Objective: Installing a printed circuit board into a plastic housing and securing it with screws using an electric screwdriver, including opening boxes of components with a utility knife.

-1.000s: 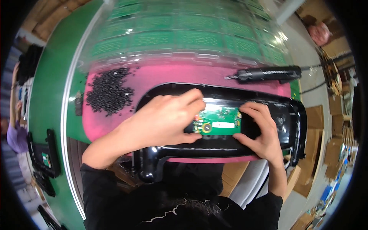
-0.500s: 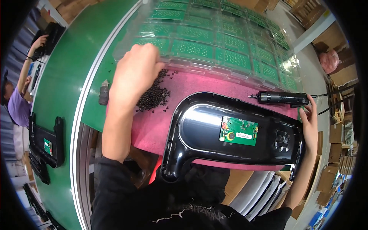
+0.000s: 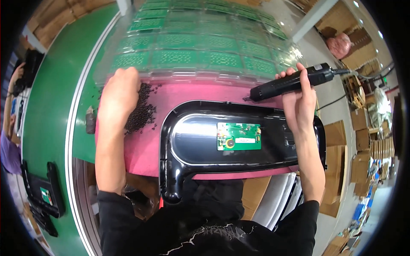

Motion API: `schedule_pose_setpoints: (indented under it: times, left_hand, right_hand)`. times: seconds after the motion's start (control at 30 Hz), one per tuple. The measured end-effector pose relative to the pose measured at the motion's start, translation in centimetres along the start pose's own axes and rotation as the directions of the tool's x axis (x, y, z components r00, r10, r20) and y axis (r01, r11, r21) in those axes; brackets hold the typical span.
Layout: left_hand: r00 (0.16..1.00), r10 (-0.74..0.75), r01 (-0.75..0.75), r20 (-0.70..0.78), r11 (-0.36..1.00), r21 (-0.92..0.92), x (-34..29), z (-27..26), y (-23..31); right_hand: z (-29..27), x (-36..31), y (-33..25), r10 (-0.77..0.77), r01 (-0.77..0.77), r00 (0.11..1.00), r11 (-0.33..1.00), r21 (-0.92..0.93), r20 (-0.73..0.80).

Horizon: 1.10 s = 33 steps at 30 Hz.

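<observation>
At the left edge of a heap of small black screws (image 3: 143, 112), my left hand (image 3: 120, 94) is closed, knuckles up. Its fingertips are hidden, so what they pinch cannot be made out. My right hand (image 3: 301, 100) is wrapped round a black electric screwdriver (image 3: 273, 88), raised over the far right part of a black plastic housing (image 3: 192, 144). The screwdriver's tip points left, with its cord running off to the right. The housing lies open side up, its curved arm toward me. Inside it sits a green circuit board (image 3: 239, 143) with a white label.
Clear plastic trays (image 3: 179, 70) of green boards stand behind the pink mat (image 3: 141, 155). A small dark cylinder (image 3: 90, 120) rests left of the mat. Across a metal rail (image 3: 70, 128), another black housing (image 3: 53, 187) lies on the green surface, with a person beyond. Cardboard boxes (image 3: 335, 183) stand right.
My right hand has taken hold of the electric screwdriver and lifted it off the mat, swinging it over the housing's far edge. My left hand stays by the screws. The whole view has shifted.
</observation>
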<state>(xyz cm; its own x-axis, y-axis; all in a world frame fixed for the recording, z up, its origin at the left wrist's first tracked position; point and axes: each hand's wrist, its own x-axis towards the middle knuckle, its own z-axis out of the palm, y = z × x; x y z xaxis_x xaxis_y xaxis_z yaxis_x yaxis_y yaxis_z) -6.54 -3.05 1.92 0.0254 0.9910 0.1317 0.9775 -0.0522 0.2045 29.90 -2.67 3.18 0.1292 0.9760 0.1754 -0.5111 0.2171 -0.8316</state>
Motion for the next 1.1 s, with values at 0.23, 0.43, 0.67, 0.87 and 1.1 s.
schedule_pose_setpoints:
  times: [0.23, 0.43, 0.67, 0.87, 1.1]
  left_hand:
    - [0.927, 0.262, -0.357, -0.267, 0.832, -0.424, -0.1, -1.4, 4.9]
    - [0.900, 0.429, -0.164, -0.072, 0.182, -0.970, -2.0, 0.1, 9.9]
    - [0.746, 0.602, 0.397, 0.283, -0.061, -0.916, -1.9, 1.3, 9.8]
    - [0.722, 0.585, 0.478, 0.370, -0.034, -0.878, -1.9, 0.7, 9.6]
    - [0.802, 0.507, 0.300, 0.316, 0.116, -0.947, -2.4, 1.0, 10.0]
  right_hand:
    - [3.2, -2.8, -2.6, -0.151, 0.139, 0.988, 0.962, 0.233, 0.036]
    - [6.5, -6.0, -3.0, -0.236, 0.169, 0.962, 0.909, 0.382, 0.135]
    - [7.5, -6.6, -2.9, -0.290, 0.180, 0.910, 0.920, 0.347, 0.297]
    - [7.3, -6.4, -2.7, -0.301, 0.192, 0.892, 0.928, 0.319, 0.337]
    - [7.5, -7.0, -3.5, -0.390, 0.325, 0.888, 0.907, 0.267, 0.244]
